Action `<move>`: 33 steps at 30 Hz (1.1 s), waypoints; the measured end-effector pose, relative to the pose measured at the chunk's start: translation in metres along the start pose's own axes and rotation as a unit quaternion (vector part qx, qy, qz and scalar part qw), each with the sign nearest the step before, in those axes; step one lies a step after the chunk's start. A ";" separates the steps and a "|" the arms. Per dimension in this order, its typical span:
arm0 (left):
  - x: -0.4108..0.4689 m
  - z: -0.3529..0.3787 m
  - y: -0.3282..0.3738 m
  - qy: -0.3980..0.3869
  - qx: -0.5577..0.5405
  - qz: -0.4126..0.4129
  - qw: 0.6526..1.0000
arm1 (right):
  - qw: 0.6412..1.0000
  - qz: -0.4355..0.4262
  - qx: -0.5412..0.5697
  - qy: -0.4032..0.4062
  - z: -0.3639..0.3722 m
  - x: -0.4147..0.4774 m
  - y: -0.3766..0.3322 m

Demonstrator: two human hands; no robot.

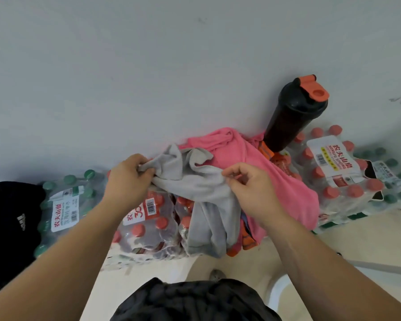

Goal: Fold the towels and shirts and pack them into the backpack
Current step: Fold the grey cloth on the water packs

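A crumpled grey towel (202,181) lies over shrink-wrapped packs of water bottles and hangs down their front. My left hand (127,177) grips its left corner. My right hand (248,184) pinches its upper edge near the middle. Behind and to the right, a pink cloth (264,172) lies spread over the packs. Orange fabric (245,242) peeks out under the grey and pink cloths. A black backpack (7,225) with a white logo stands at the far left, partly out of view.
A black shaker bottle (292,114) with an orange lid stands against the wall behind the pink cloth. Packs of red-capped bottles (338,177) and green-capped bottles (63,200) line the wall. Pale floor and my dark shorts (195,300) lie below.
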State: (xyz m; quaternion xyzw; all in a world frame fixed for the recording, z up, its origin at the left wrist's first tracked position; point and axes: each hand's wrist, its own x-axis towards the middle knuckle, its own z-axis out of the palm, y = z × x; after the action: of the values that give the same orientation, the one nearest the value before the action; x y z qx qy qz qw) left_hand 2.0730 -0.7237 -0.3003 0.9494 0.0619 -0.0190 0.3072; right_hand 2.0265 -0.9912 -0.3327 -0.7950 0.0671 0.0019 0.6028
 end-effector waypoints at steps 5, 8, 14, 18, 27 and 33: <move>-0.032 -0.035 -0.049 -0.126 0.179 -0.037 0.975 | 0.989 -0.030 0.028 -0.145 0.036 -0.018 -0.041; -0.058 -0.048 -0.044 -0.132 0.024 0.106 0.985 | 0.975 -0.077 -0.020 -0.208 0.064 -0.036 -0.063; -0.092 -0.079 -0.038 -0.152 -0.120 0.201 0.960 | 0.971 -0.115 -0.060 -0.202 0.096 -0.069 -0.097; -0.108 -0.103 -0.066 -0.167 -0.138 0.211 0.953 | 0.974 -0.101 -0.071 -0.189 0.115 -0.092 -0.107; -0.141 -0.134 -0.113 -0.157 -0.145 0.260 0.942 | 0.980 -0.094 -0.044 -0.171 0.162 -0.145 -0.117; -0.158 -0.154 -0.129 -0.141 -0.289 0.208 0.924 | 0.989 -0.043 -0.049 -0.133 0.166 -0.176 -0.083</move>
State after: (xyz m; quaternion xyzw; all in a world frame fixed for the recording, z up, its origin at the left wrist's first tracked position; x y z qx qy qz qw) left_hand 1.8989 -0.5466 -0.2391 0.7986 -0.1782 -0.0697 0.5706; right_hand 1.8737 -0.7913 -0.2833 -0.8185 -0.0484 0.0853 0.5661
